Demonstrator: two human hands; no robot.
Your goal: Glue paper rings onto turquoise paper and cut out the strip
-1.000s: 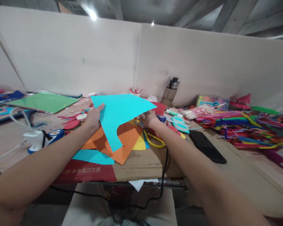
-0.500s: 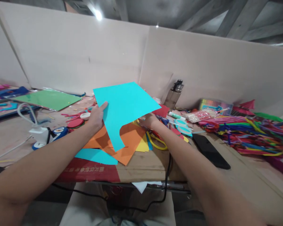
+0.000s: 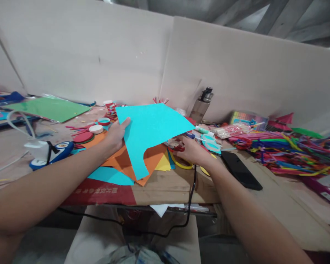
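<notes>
A sheet of cyan paper (image 3: 156,123) is held up above the table, a curved notch cut in its lower edge and a narrow strip hanging down. My left hand (image 3: 118,132) grips its left edge, thumb on top. My right hand (image 3: 191,149) is just off the paper's right side, low over a cluttered heap, its fingers apart and partly in shadow. Beside its fingers is a yellow loop (image 3: 181,164), maybe a scissors handle. Orange paper (image 3: 151,161), yellow paper (image 3: 163,163) and a cyan offcut (image 3: 111,175) lie underneath.
A black phone (image 3: 241,170) lies right of my right hand. Further right are bundled pipe cleaners (image 3: 277,150). A bottle (image 3: 200,106) stands by the white partition (image 3: 126,55). Left are a white plug (image 3: 40,151) and a green sheet (image 3: 52,108). A black cable (image 3: 191,198) hangs over the front edge.
My right hand has come out from beneath the paper's right edge toward the right. The cyan sheet has tilted flatter, still in my left hand. The camera view has shifted slightly.
</notes>
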